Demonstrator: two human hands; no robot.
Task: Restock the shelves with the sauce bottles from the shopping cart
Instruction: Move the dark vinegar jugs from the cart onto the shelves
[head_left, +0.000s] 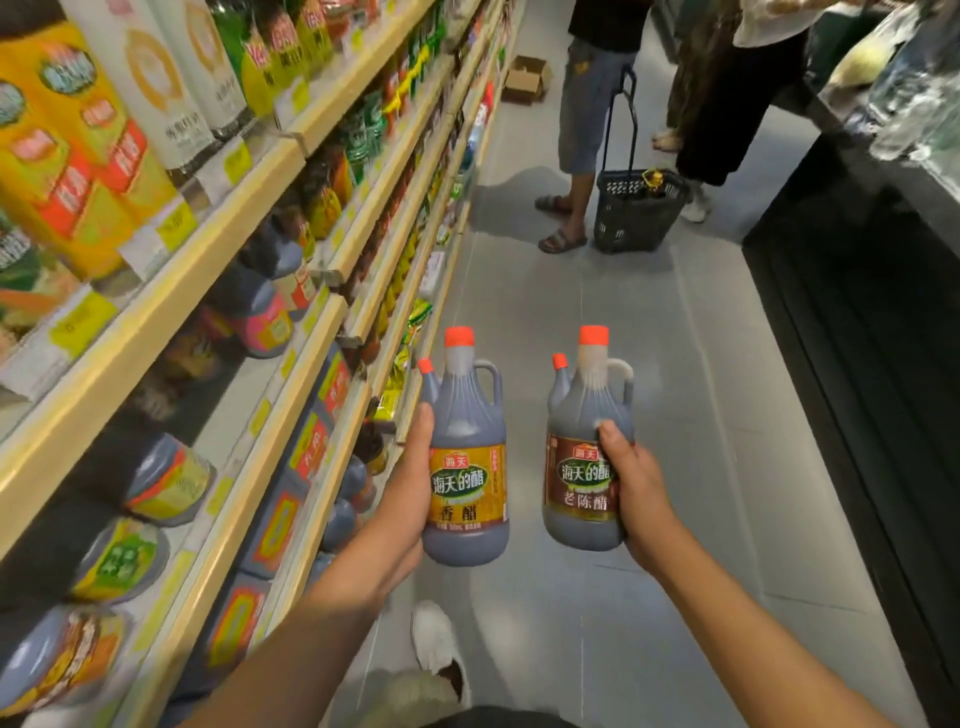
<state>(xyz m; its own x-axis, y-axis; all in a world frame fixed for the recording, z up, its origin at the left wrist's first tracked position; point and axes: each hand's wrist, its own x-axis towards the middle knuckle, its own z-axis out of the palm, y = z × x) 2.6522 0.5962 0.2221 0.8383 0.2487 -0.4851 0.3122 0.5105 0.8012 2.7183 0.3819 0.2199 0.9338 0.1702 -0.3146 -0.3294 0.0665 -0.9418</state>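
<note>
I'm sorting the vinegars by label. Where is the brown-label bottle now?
In the head view, the brown-label bottle is upright right of centre, gripped by the right hand, beside the yellow-label bottle that the left hand holds nearer the shelves.

Ahead of you, a person in sandals (589, 98) stands beside a black trolley basket (636, 210) — cardboard box (527, 80) on the floor (571, 322) beyond.
</note>
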